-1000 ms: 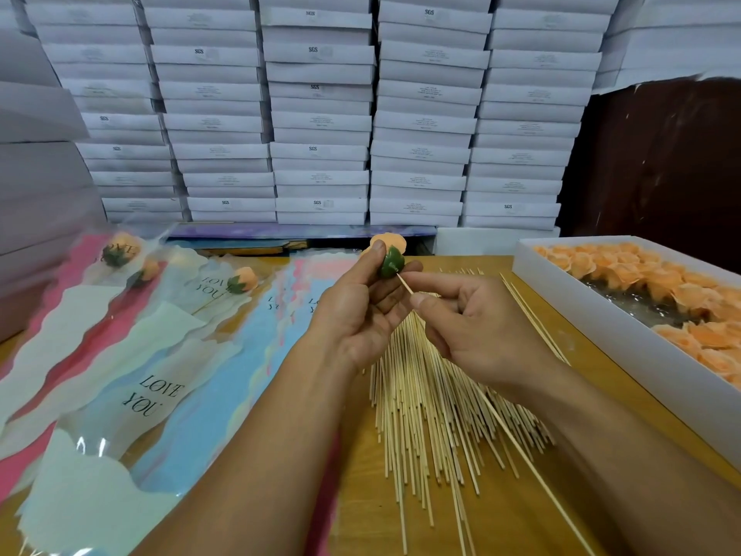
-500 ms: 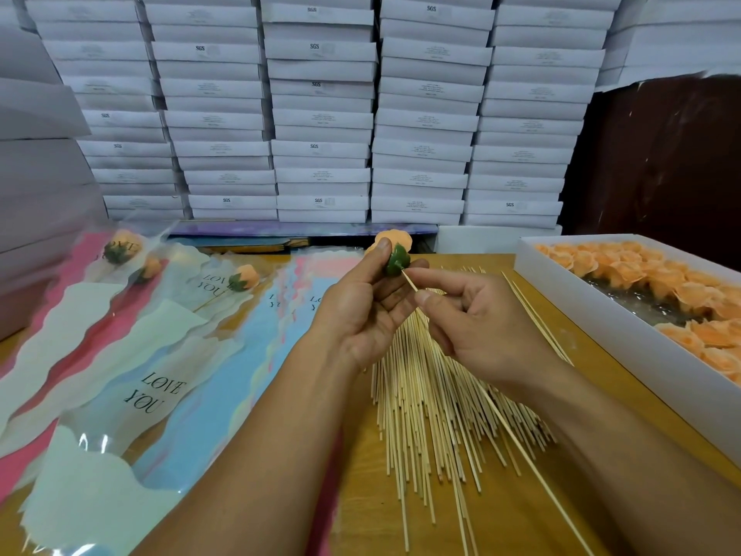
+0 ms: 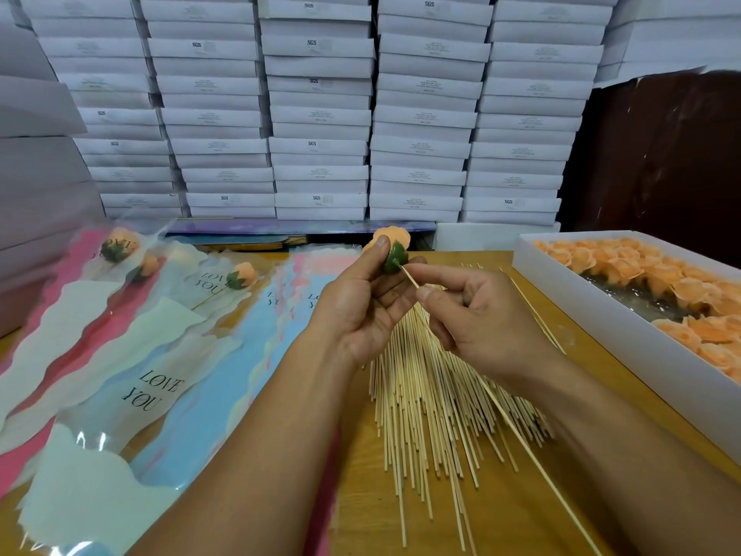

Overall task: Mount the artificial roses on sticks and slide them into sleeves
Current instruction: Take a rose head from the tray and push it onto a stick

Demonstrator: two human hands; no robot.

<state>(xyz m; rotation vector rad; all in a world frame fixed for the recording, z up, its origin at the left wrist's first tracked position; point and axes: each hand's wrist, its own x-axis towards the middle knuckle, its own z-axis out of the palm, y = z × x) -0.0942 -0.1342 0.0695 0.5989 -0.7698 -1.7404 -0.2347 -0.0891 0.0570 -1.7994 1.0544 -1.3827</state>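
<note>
The left hand (image 3: pixel 361 311) is pinching an orange rose (image 3: pixel 391 246) above the tabletop (image 3: pixel 521 495), while the right hand (image 3: pixel 477 327) is pinching a stick (image 3: pixel 409 277) whose tip is touching the rose's green base, over the loose sticks (image 3: pixel 433 395).

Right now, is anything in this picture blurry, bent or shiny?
Head view: the stacked white boxes bow outward, wide-lens distortion; glare streaks the clear sleeves; the right forearm at the bottom edge is smeared; the rose and stick stay sharp.
</note>
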